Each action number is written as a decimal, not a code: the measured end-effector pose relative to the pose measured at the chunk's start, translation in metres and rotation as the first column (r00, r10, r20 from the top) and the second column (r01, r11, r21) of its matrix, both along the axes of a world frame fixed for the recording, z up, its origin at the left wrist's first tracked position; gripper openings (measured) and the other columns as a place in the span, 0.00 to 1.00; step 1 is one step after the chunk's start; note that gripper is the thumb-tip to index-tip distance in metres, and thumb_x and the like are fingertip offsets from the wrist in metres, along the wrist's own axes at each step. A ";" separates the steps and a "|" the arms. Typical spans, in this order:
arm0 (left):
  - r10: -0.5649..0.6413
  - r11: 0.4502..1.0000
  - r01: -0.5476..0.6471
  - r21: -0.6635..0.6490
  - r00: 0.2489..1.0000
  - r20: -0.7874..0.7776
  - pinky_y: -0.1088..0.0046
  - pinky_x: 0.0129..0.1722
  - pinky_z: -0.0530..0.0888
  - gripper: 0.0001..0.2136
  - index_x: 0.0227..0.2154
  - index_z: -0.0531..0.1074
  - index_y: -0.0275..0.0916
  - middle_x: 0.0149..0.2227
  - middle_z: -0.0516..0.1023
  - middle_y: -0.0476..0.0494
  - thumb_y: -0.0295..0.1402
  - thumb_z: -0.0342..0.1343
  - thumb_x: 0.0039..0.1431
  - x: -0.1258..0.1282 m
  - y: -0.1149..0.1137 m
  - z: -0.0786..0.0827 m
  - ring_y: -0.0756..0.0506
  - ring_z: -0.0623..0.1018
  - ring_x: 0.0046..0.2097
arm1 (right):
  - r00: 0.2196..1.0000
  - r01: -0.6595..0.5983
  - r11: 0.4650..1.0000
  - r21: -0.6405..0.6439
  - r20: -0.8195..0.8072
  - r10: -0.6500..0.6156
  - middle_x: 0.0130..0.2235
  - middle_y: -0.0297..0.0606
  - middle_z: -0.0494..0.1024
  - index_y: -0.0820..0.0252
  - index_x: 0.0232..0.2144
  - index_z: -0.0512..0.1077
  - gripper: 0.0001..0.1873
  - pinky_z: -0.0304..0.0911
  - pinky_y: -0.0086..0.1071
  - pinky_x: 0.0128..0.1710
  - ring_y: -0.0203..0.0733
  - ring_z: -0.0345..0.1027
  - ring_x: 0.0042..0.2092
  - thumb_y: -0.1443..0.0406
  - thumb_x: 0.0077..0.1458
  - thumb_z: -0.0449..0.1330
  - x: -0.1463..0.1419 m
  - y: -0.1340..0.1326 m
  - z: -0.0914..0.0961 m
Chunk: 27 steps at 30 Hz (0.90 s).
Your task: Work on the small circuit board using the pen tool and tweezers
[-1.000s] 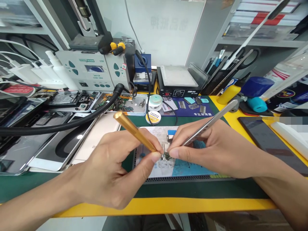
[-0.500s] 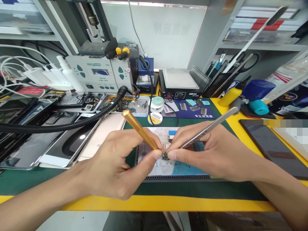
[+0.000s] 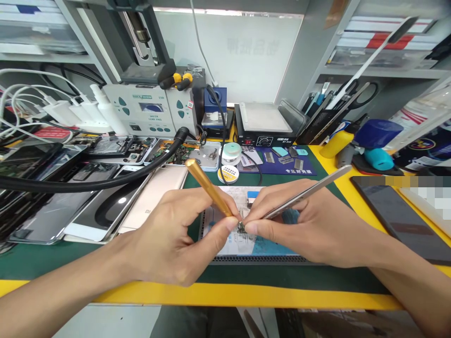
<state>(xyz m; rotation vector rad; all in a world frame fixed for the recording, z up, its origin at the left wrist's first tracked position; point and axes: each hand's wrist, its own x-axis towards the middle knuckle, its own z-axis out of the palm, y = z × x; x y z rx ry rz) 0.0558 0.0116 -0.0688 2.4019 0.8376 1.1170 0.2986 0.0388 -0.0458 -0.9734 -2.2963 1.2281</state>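
My left hand (image 3: 183,234) is closed around a gold pen-like tool (image 3: 207,188), its back end tilted up to the left and its working tip hidden by my fingers. Pinched in my right hand (image 3: 299,225) are silver metal tweezers (image 3: 310,191), their rear end pointing up to the right. The fingertips of both hands nearly meet over a small dark green electronic part (image 3: 241,227). I cannot tell whether the tool tips touch it. Beneath lies a white and blue printed work mat (image 3: 225,249) with a perforated dark edge.
Several phones (image 3: 102,202) lie at the left, crossed by a thick black hose (image 3: 105,184). Behind are a soldering station (image 3: 151,110), a tray of circuit boards (image 3: 207,159), a solder spool (image 3: 230,152) and a hot plate (image 3: 264,119). A dark phone (image 3: 398,216) rests at the right.
The view has shifted slightly, so the background sits a little to the right at the left side. The gold tool's back end appears slightly farther right. Both grips look the same.
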 end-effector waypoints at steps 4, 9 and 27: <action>0.005 1.000 -0.005 0.008 1.000 -0.005 0.78 0.36 0.77 0.05 0.41 0.77 0.32 0.36 0.82 0.46 0.23 0.57 0.64 0.000 -0.001 0.000 0.52 0.81 0.36 | 1.000 0.005 1.000 -0.001 0.009 -0.005 0.35 0.34 0.80 0.61 0.33 0.82 0.11 0.65 0.25 0.33 0.31 0.72 0.35 0.62 0.66 0.63 -0.001 0.001 0.001; 0.004 1.000 -0.004 -0.007 1.000 -0.011 0.77 0.36 0.77 0.06 0.41 0.77 0.33 0.36 0.82 0.45 0.24 0.57 0.64 0.000 -0.001 0.000 0.51 0.81 0.35 | 1.000 0.005 1.000 -0.004 0.016 -0.005 0.36 0.33 0.80 0.60 0.34 0.83 0.11 0.67 0.25 0.36 0.31 0.73 0.36 0.62 0.66 0.63 -0.001 0.000 0.001; -0.006 0.999 0.005 -0.051 1.000 -0.023 0.78 0.42 0.77 0.05 0.43 0.75 0.33 0.39 0.81 0.48 0.24 0.56 0.66 0.001 -0.001 -0.001 0.54 0.80 0.40 | 1.000 -0.016 0.997 0.075 0.026 0.015 0.33 0.37 0.78 0.64 0.34 0.81 0.13 0.61 0.27 0.30 0.32 0.70 0.33 0.64 0.67 0.60 0.001 0.000 0.001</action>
